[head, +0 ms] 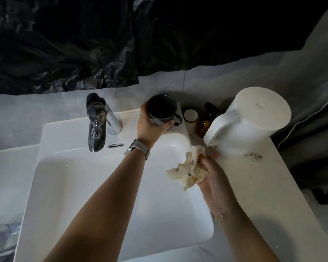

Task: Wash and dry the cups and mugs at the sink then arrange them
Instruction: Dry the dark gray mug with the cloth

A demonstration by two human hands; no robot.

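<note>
Glossy ceramic mug (161,108), chrome faucet (110,118), crumpled cloth (189,170), smooth white sink (64,186).

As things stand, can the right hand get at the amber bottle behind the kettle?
Probably not directly. The right hand grips a crumpled cloth, and the white kettle stands between it and the amber bottle. It would need to drop the cloth and reach round.
</note>
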